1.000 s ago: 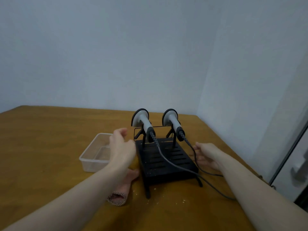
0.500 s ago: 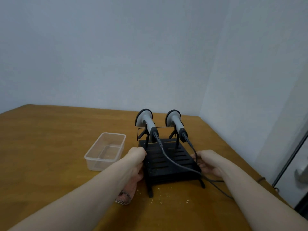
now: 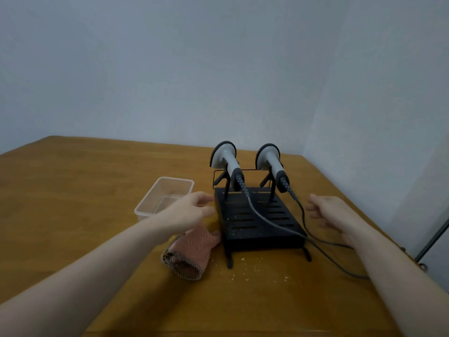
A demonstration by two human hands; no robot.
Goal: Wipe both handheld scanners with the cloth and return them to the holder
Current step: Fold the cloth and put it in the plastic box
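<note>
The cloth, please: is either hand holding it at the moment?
No, the cloth lies on the table beside the holder, under the left forearm, and both hands hold nothing.

Clear plastic tub on wooden table; crumbs scattered.

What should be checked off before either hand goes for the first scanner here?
1. Both scanners seated: left scanner and right scanner both rest on the holder: ok.
2. Cloth within reach: cloth lies beside the holder's left edge, under the left forearm: ok.
3. Hands free: left hand and right hand hold nothing, fingers relaxed: ok.
4. Cables clear: the cable trails under the right hand: not ok.
5. Scanners already wiped: cannot tell.
</note>
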